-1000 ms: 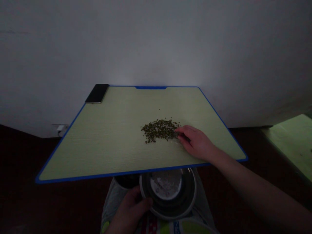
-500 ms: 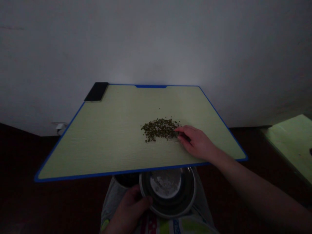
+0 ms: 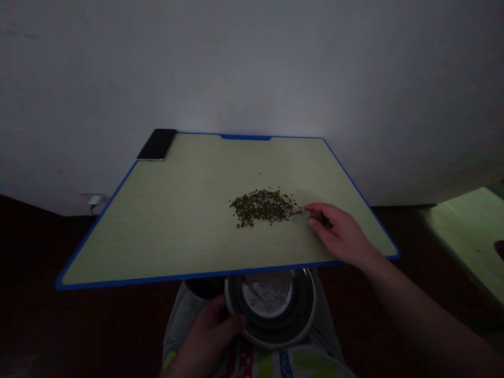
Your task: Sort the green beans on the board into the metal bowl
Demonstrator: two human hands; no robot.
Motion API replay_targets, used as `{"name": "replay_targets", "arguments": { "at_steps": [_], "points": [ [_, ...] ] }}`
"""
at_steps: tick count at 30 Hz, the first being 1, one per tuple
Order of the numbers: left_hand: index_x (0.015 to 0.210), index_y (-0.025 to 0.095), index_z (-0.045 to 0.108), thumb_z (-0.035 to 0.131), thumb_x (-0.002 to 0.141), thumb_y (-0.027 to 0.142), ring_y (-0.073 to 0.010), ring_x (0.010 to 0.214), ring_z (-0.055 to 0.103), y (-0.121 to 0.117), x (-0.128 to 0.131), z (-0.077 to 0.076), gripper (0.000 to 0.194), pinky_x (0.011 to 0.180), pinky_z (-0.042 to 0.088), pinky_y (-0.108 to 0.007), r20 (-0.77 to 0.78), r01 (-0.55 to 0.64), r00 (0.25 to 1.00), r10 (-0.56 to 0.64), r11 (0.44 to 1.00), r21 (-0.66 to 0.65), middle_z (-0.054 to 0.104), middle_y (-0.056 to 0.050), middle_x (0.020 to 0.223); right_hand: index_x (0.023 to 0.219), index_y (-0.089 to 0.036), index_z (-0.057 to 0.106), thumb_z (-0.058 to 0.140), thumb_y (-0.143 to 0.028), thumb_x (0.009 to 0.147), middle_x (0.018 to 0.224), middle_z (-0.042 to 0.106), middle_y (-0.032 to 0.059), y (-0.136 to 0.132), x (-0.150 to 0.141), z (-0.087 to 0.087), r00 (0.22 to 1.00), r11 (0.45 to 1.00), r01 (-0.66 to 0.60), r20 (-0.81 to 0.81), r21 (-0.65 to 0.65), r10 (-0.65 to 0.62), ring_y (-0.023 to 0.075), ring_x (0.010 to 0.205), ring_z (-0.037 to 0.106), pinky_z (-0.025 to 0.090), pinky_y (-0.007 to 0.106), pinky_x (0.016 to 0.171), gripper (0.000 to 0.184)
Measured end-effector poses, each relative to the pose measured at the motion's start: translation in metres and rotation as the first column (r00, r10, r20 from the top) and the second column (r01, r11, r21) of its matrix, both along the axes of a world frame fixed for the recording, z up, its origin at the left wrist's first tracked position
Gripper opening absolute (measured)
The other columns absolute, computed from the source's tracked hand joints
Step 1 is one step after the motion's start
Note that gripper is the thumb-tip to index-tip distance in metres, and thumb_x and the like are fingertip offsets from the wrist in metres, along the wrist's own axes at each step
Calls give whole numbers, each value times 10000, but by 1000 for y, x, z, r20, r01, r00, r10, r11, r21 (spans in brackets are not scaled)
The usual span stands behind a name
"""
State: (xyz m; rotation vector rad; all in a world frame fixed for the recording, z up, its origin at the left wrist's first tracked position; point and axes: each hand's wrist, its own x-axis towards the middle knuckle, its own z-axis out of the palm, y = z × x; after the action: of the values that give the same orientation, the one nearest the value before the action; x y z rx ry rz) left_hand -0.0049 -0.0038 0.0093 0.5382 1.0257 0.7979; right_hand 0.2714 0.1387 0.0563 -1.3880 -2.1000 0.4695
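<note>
The tabletop (image 3: pixel 157 226) hides part of the bowl (image 3: pixel 275 346), its rim clamped in our left hand (image 3: pixel 208 333). Our right hand (image 3: pixel 343 235) has curled fingers; we cannot tell whether they grip anything. It has shifted rightward, beside the grains (image 3: pixel 260 206) on the tabletop.

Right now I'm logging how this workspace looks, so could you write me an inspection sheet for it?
Surface: pale tabletop with blue edging.
Things: small greenish bits spread in a loose patch; metal bowl below the near edge.
Clutter: black flat device at the far left corner; dark container left of the bowl, partly hidden.
Left hand: grips the bowl's rim.
Right hand: beside the bits, on their right; what its fingers hold, if anything, is unclear.
Cables: white plug with dark cord at the wall.
Surroundings: wall behind, dark floor.
</note>
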Motion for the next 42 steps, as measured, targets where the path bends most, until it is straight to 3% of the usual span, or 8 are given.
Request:
{"name": "replay_targets", "arguments": {
  "at_steps": [6, 13, 17, 24, 31, 38, 42],
  "points": [
    [932, 197, 791, 791, 682, 316, -229, 779, 723, 0, -1, -3, 277, 852, 542, -352, -11, -11, 1000, 11, 1000, -2, 806, -63, 842, 1080, -172, 675, 565, -317, 858, 839, 736, 74, -16, 23, -1, 966, 977, 212, 149, -1, -210, 228, 717, 685, 545, 357, 628, 288],
    [910, 181, 788, 789, 668, 323, -234, 797, 725, 1, -2, -2, 280, 844, 545, -342, -67, 0, 998, -1, 1000, -9, 810, -77, 876, 1010, -181, 708, 588, -319, 840, 710, 723, 38, -24, -11, 4, 958, 984, 174, 224, 38, -178, 182, 557, 637, 489, 301, 512, 249],
    [917, 185, 786, 775, 680, 293, -232, 811, 726, -3, -4, -4, 261, 860, 541, -339, -88, -40, 995, 38, 999, -21, 810, -68, 877, 1029, -167, 702, 596, -300, 841, 705, 719, 35, -20, -28, 3, 968, 991, 135, 216, -13, -129, 177, 568, 635, 479, 290, 513, 254],
    [944, 206, 792, 776, 686, 292, -282, 894, 726, 1, -1, 1, 272, 887, 542, -384, 13, -26, 1000, 26, 1000, -8, 810, -69, 876, 1038, -181, 694, 610, -287, 843, 771, 732, 44, -14, -46, 3, 979, 998, 36, 204, -46, -26, 171, 608, 642, 471, 280, 536, 237],
    [961, 178, 777, 808, 675, 351, -254, 862, 728, -4, -3, -5, 336, 867, 548, -355, -2, -42, 999, 42, 999, 10, 807, -89, 929, 1074, -156, 688, 618, -253, 846, 853, 736, 66, -10, -55, 3, 978, 992, -79, 183, -97, 96, 179, 701, 649, 475, 285, 606, 257],
    [910, 180, 789, 823, 645, 336, -247, 829, 728, -1, -2, 5, 311, 863, 553, -351, -53, -42, 998, 43, 999, 22, 810, -69, 876, 1084, -168, 698, 629, -212, 841, 882, 734, 60, -18, -62, 8, 944, 950, -256, 165, -179, 286, 189, 788, 642, 472, 318, 738, 256],
    [936, 174, 790, 797, 683, 320, -244, 812, 725, -4, -2, 1, 292, 844, 557, -349, -50, -36, 998, 38, 998, 50, 807, -74, 880, 1080, -181, 706, 638, -222, 849, 949, 737, 70, -26, -63, 10, 921, 919, -347, 115, -185, 371, 203, 871, 643, 463, 346, 812, 245]
  ]
}}
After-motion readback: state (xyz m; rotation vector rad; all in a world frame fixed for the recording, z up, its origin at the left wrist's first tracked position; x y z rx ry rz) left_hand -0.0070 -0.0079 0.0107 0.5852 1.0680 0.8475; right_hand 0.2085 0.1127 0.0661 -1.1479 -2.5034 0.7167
